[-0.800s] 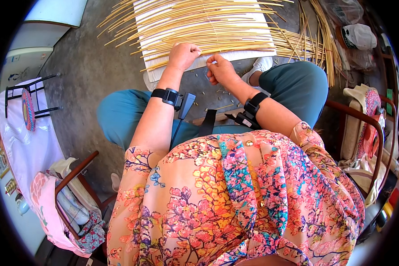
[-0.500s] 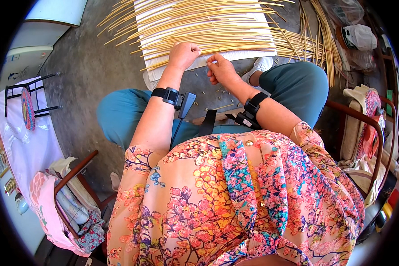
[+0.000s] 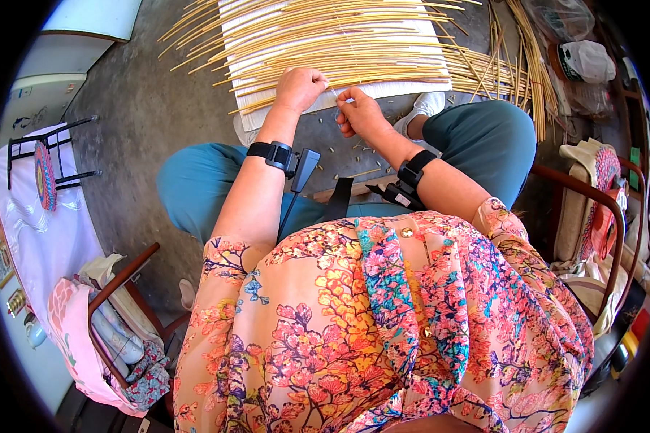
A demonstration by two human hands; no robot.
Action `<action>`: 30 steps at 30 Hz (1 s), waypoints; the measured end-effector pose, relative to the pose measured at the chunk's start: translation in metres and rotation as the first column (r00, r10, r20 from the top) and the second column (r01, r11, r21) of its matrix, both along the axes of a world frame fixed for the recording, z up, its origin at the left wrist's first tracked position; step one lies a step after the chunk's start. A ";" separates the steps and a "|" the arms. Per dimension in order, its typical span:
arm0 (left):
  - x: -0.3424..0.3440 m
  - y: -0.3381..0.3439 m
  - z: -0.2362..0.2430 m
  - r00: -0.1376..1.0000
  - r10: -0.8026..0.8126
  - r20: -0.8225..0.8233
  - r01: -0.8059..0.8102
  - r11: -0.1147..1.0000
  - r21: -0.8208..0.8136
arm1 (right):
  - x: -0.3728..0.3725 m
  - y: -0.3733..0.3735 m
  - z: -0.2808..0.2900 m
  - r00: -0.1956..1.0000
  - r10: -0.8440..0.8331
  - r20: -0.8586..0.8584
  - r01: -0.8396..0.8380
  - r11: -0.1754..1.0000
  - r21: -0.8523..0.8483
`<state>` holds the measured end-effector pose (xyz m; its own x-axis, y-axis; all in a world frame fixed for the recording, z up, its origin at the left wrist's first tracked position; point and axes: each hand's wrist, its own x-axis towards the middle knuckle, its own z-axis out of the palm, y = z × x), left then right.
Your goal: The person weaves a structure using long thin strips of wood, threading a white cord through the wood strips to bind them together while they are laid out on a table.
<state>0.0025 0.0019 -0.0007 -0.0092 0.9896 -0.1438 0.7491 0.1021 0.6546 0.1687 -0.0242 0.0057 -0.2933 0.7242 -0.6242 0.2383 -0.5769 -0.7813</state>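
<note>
Long pale-yellow stalks (image 3: 368, 50) lie in rows over a white sheet (image 3: 414, 89), crossed by a thin line near their middle. My left hand (image 3: 302, 90) rests at the near edge of the rows, fingertips pinched close against the stalks. My right hand (image 3: 357, 114) is just right of it, a little lower, with thumb and forefinger pinched and other fingers curled; a faint thin strand seems to show between the hands, too small to name. What either hand holds is unclear. My forearms carry black strapped devices.
Loose stalk bundles (image 3: 534, 72) lie at the right, beside plastic bags (image 3: 585, 61). Small cut bits litter the concrete floor (image 3: 133, 115). Wooden-armed chairs (image 3: 599, 198) flank me. A black-legged stool (image 3: 47, 173) and white-covered surface (image 3: 72, 234) are at left. My bent knees frame the workspace.
</note>
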 end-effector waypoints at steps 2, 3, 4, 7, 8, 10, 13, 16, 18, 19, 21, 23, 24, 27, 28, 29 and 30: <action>0.000 0.000 0.001 1.000 0.004 0.005 -0.004 1.000 -0.010 | 0.000 0.000 0.000 1.000 0.000 0.000 0.000 1.000 0.005; 0.000 0.000 0.000 1.000 0.006 0.008 -0.006 1.000 -0.007 | 0.000 0.000 0.000 1.000 0.001 0.004 -0.001 1.000 0.003; 0.000 0.000 0.000 1.000 0.008 0.011 -0.008 1.000 -0.005 | -0.001 0.000 0.000 1.000 0.002 0.008 -0.002 1.000 0.002; 0.001 0.000 0.000 1.000 0.007 0.018 -0.007 1.000 0.005 | -0.001 0.000 -0.001 1.000 -0.007 0.001 0.007 1.000 -0.008; 0.001 0.000 0.000 1.000 0.006 0.020 -0.006 1.000 0.009 | -0.001 -0.001 -0.001 1.000 -0.013 -0.004 0.013 1.000 -0.013; 0.000 0.000 -0.002 1.000 0.005 0.020 -0.005 1.000 0.027 | -0.003 -0.002 -0.002 0.999 -0.032 -0.022 0.031 0.999 -0.026; 0.000 0.000 -0.003 1.000 -0.005 0.026 0.004 1.000 0.027 | -0.006 -0.003 -0.002 0.996 -0.070 -0.050 0.067 0.997 -0.043; -0.001 0.001 -0.004 0.998 -0.008 0.055 0.008 1.000 0.007 | -0.009 -0.003 -0.001 0.992 -0.107 -0.061 0.104 0.993 -0.054; -0.001 0.001 -0.004 0.997 -0.003 0.074 0.003 1.000 0.000 | -0.011 -0.003 0.001 0.990 -0.127 -0.060 0.123 0.990 -0.062; -0.001 0.000 -0.005 0.997 0.001 0.080 -0.001 1.000 0.000 | -0.012 -0.004 0.002 0.989 -0.135 -0.058 0.131 0.989 -0.065; -0.002 0.001 -0.006 0.997 -0.006 0.081 0.004 1.000 0.016 | -0.014 -0.004 0.003 0.986 -0.157 -0.054 0.153 0.985 -0.074; -0.003 0.001 -0.007 0.997 -0.027 0.070 0.023 0.998 0.050 | -0.015 -0.003 0.004 0.981 -0.185 -0.049 0.181 0.980 -0.082; -0.003 0.001 -0.007 0.998 -0.023 0.063 0.020 0.998 0.052 | -0.016 -0.003 0.004 0.980 -0.193 -0.049 0.188 0.979 -0.080; -0.003 0.003 -0.008 0.999 -0.012 0.048 0.010 0.999 0.044 | -0.018 -0.002 0.004 0.976 -0.213 -0.040 0.210 0.975 -0.076; -0.003 0.003 -0.010 0.999 -0.007 0.048 0.005 0.999 0.033 | -0.019 -0.002 0.004 0.975 -0.219 -0.032 0.216 0.973 -0.075; -0.004 0.004 -0.011 0.999 -0.001 0.048 0.000 1.000 0.022 | -0.020 -0.002 0.004 0.974 -0.225 -0.024 0.223 0.972 -0.075; -0.004 0.004 -0.012 0.999 -0.001 0.037 0.000 1.000 0.031 | -0.021 -0.001 0.004 0.973 -0.230 -0.020 0.228 0.971 -0.069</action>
<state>-0.0010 0.0063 -0.0128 -0.0042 0.9936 -0.1131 0.7246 0.0809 0.6844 0.1477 -0.0256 0.0094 -0.1425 0.7314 -0.6668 0.0727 -0.6642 -0.7440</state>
